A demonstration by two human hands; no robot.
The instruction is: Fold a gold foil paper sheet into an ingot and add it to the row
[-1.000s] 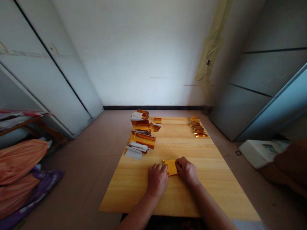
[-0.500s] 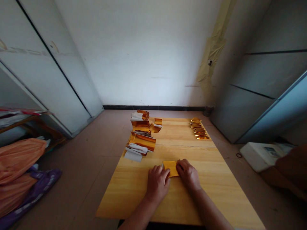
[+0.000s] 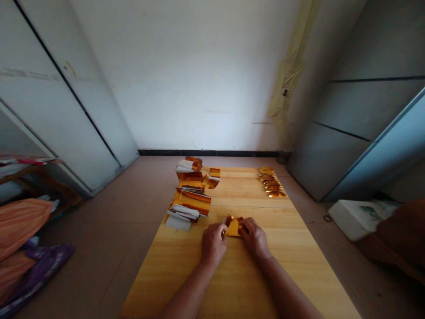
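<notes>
A small sheet of gold foil paper (image 3: 234,227), partly folded, lies between my hands near the middle of the wooden table (image 3: 232,274). My left hand (image 3: 213,243) pinches its left edge, and my right hand (image 3: 255,235) grips its right edge. The sheet's upper part now stands up in creases, with a whitish bit showing at its left corner. Beyond my left hand sit loose stacks of gold foil paper (image 3: 192,201) with white backs, some curled. A row of folded gold pieces (image 3: 271,182) lies at the table's far right.
White cabinets (image 3: 63,97) stand on the left, with orange and purple bags (image 3: 23,248) below them. On the right are a grey cabinet (image 3: 358,106) and a white box (image 3: 348,219) on the floor. The wall (image 3: 199,79) rises behind the table.
The flat gold sheet has become creased and raised, with its sides drawn inward by my fingers. My left hand has shifted from pressing on the sheet to pinching its edge. The view has tilted slightly.
</notes>
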